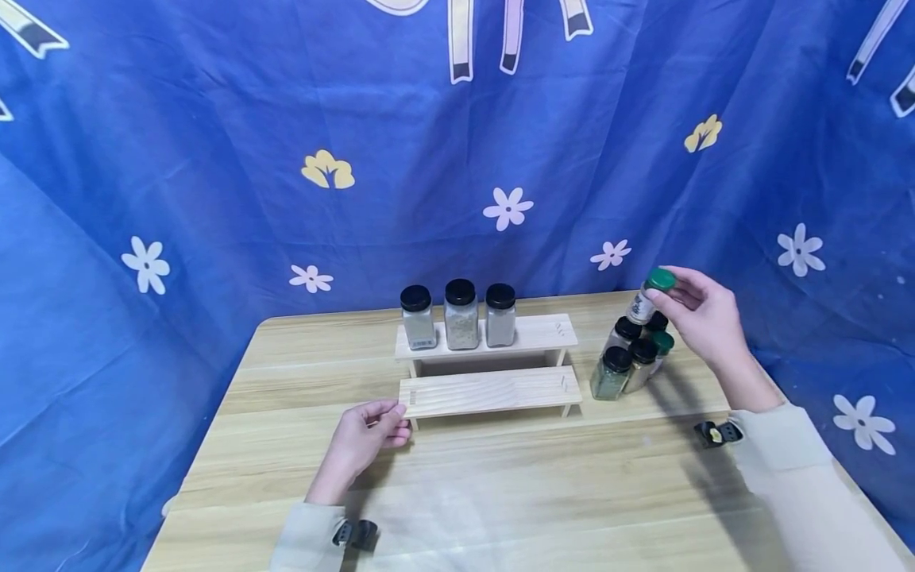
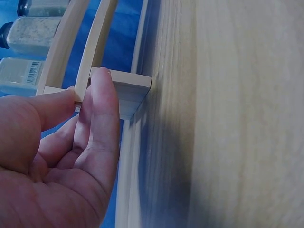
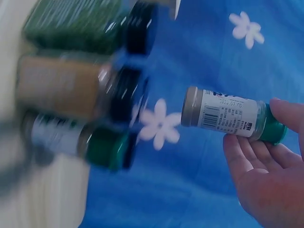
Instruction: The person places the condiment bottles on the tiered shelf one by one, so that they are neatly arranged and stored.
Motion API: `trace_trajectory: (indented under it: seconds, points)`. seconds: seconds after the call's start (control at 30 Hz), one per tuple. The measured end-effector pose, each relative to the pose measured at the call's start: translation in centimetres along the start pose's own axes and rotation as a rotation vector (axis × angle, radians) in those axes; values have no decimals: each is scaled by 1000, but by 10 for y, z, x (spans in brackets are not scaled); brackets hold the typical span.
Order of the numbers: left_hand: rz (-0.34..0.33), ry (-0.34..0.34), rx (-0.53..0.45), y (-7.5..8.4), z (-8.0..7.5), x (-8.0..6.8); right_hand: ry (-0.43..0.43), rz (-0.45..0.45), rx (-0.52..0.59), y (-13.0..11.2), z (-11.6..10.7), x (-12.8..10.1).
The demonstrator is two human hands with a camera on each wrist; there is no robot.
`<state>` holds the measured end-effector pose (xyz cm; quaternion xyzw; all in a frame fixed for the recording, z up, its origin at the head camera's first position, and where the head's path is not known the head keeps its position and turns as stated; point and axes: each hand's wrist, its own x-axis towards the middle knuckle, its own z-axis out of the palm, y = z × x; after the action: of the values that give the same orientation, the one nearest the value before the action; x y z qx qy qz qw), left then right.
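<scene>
My right hand (image 1: 704,318) holds a small round spice jar (image 1: 642,302) by its green lid, raised above a cluster of jars at the right. In the right wrist view the jar (image 3: 228,114) shows a printed white label and brownish contents. My left hand (image 1: 368,437) pinches the left end of the lower step of a pale two-step wooden rack (image 1: 493,392); the left wrist view shows thumb and fingers on the board's edge (image 2: 95,52). On the upper step stand three black-lidded square jars, the middle one (image 1: 461,318) between two others.
Several jars stand close together right of the rack, among them a black-lidded jar of green flakes (image 1: 611,377) and a green-lidded jar (image 1: 663,345). The wooden table (image 1: 536,492) backs onto a blue patterned cloth (image 1: 400,222).
</scene>
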<state>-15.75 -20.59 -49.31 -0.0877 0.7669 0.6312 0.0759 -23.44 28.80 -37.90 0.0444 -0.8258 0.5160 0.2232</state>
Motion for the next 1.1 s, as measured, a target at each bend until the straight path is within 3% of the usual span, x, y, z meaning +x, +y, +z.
trace_trajectory:
  seconds: [0.2, 0.67, 1.1]
  points:
    - [-4, 1, -10, 0, 0, 1, -98, -37, 67, -19, 37, -2]
    - [-3, 8, -13, 0, 2, 0, -309, -2, 134, -34, 107, -8]
    - [-13, 4, -18, -1, 1, 0, -342, 19, 177, -47, 129, -10]
